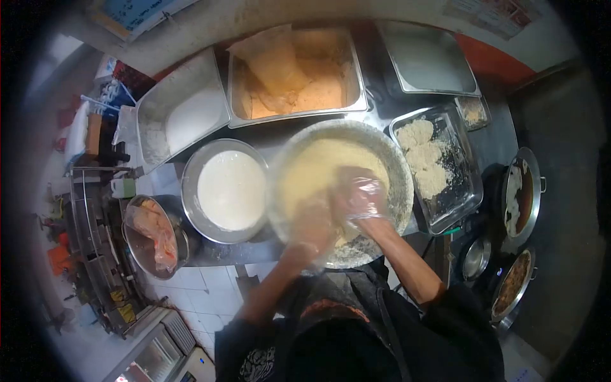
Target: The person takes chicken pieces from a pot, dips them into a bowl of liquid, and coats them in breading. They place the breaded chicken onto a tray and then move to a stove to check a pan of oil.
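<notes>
A large round metal bowl holds a pale yellow, floury coating. Both of my hands are inside it, wearing thin clear plastic gloves. My left hand is low on the bowl's left side, smeared by motion against the coating. To its right, my right hand reaches into the middle with its fingers pointing away from me and blurred. Whether either hand grips anything in the coating cannot be made out. Just left of this bowl stands a metal bowl of smooth white batter.
Behind are a metal tray of white powder, a tray of orange powder with a plastic bag, and another tray. A glass dish with crumbly coating stands right; a pot with bagged food is left. Pans sit far right.
</notes>
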The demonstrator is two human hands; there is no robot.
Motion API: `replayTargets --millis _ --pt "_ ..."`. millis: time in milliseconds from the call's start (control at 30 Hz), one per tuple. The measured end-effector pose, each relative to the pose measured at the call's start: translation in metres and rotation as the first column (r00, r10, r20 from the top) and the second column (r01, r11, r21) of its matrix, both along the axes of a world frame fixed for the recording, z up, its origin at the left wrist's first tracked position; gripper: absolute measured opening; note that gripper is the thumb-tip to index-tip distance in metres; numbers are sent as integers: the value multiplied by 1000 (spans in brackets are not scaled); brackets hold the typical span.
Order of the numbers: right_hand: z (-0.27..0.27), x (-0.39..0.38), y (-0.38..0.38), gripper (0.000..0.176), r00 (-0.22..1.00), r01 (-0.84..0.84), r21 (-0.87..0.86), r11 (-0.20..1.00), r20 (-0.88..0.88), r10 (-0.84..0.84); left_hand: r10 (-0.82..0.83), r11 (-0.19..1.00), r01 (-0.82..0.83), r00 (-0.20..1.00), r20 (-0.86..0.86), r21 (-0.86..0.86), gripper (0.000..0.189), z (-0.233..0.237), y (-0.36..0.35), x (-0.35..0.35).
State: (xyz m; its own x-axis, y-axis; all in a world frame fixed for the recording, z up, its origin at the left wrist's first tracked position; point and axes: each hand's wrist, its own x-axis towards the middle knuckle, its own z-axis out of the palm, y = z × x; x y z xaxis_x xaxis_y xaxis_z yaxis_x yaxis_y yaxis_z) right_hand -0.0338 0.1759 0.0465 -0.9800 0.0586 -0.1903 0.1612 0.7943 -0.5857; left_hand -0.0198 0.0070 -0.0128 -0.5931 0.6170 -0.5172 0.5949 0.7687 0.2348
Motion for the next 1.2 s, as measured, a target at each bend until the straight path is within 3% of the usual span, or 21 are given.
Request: replayTargets --millis 33,67,133,167,200,233,300,333,467,533,600,733,800,833,867,900,933,1033,1100,1133,1200 --pt "-9 8 11 26 1000 11 1 1000 -2 -11 54 997 -54 999 -3 61 76 33 -4 5" --pt "-27 15 24 29 996 48 117 992 72 -56 44 997 -43 999 -8 67 76 32 -10 12" --pt "-32 22 31 32 983 87 237 968 139 -122 95 969 -58 985 -142 241 69 26 -23 29" --pt "-27 21 28 39 990 68 285 956 98 -100 84 968 -46 985 -149 246 69 24 -23 31" --pt "-23 21 24 45 995 53 333 941 60 -77 143 927 -67 973 -184 369 60 22 -24 33" --pt "-22 19 20 45 994 68 337 939 57 -92 203 870 -80 957 -207 486 52 21 -25 35" --pt "-21 8 17 55 909 224 184 957 314 -274 207 833 -15 936 -286 553 42 18 -23 35" --pt "-21 7 16 55 903 248 194 949 309 -299 233 792 33 907 -351 610 33 17 -21 35" --pt "-52 11 21 53 944 195 121 973 247 -220 260 780 87 856 -446 620 30 20 -22 30" --pt "-70 12 21 50 965 170 101 980 186 -186 285 711 146 834 -472 688 34 19 -26 27" --pt "-76 11 17 42 956 127 237 963 229 -182 297 722 104 847 -442 684 35 28 -23 26" --pt "-65 12 14 35 949 94 231 968 275 -157 280 762 76 857 -433 643 36 22 -29 26" --pt "-43 8 13 63 912 83 181 980 383 -148 327 728 25 866 -378 686 35 20 -31 27" --pt "-44 13 13 63 912 76 182 980 384 -143 370 691 -26 871 -323 722 34 19 -32 27" --pt "-46 21 15 66 956 97 149 984 261 -134 377 690 -33 869 -321 723 34 24 -30 26" --pt "-43 27 16 69 983 112 113 987 132 -126 442 634 -142 874 -204 761 32 33 -27 25" --pt "-40 31 16 69 984 100 115 988 134 -115 499 568 -253 863 -83 784 30 38 -26 25" --pt "10 30 11 73 990 138 63 988 12 -139 462 641 -138 855 -236 755 26 26 -30 26" --pt "42 21 11 72 883 183 106 977 419 -211 497 615 -191 847 -188 765 26 29 -28 25" --pt "49 22 9 72 883 181 109 977 419 -211 523 591 -238 840 -142 771 25 30 -27 25" --pt "54 23 11 69 931 241 195 951 231 -283 516 598 -228 843 -152 769 25 30 -27 25"
